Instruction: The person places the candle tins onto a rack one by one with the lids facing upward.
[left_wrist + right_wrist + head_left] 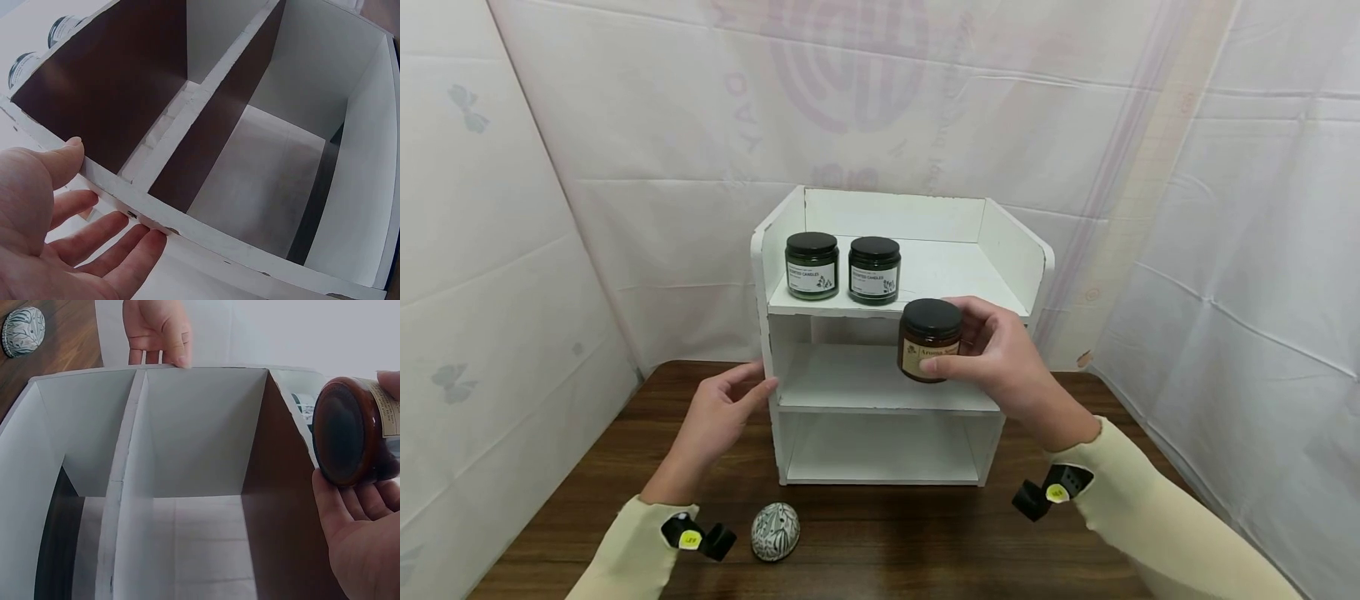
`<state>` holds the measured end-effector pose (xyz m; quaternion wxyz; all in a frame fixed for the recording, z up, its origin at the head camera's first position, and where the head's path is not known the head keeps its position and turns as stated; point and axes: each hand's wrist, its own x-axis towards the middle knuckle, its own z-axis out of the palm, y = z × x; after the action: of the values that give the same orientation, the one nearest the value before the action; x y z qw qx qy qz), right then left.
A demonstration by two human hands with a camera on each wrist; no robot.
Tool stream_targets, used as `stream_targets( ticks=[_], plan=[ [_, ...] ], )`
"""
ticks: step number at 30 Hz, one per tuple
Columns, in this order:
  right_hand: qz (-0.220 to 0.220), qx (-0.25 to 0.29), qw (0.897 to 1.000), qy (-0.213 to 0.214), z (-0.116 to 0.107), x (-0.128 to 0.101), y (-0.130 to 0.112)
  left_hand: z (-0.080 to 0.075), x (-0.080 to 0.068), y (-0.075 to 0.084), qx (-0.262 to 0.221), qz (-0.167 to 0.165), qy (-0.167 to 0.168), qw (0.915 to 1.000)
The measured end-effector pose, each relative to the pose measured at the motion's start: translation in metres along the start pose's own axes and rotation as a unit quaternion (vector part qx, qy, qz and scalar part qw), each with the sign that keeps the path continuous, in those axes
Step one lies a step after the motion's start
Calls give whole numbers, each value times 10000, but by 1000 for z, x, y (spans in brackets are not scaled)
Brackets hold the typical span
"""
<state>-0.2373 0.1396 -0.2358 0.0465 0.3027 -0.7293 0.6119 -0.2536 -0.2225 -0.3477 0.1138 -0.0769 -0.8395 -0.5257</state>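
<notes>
My right hand [1000,354] grips a brown glass candle jar [928,340] with a black lid and a tan label, held in the air in front of the white shelf unit [1022,250], just below its top shelf edge. The right wrist view shows the jar's base [345,430] against my palm. My left hand [722,412] has straight fingers resting against the shelf unit's left side wall [156,219], near the middle shelf. Two dark green candle jars [812,265] [874,269] with black lids stand side by side at the left of the top shelf.
The shelf unit stands on a dark wooden table [587,467], with two bare lower shelves. A patterned grey-green egg-shaped object [775,531] lies on the table in front, near my left wrist. White sheeting hangs close behind and on both sides.
</notes>
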Motion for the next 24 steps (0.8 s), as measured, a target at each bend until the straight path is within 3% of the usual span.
stream_targets(
  ticks=[24],
  plan=[
    [-291,185,9983,475,-4,15,-5,0,1,-2,-53,-24,-6,10000]
  ],
)
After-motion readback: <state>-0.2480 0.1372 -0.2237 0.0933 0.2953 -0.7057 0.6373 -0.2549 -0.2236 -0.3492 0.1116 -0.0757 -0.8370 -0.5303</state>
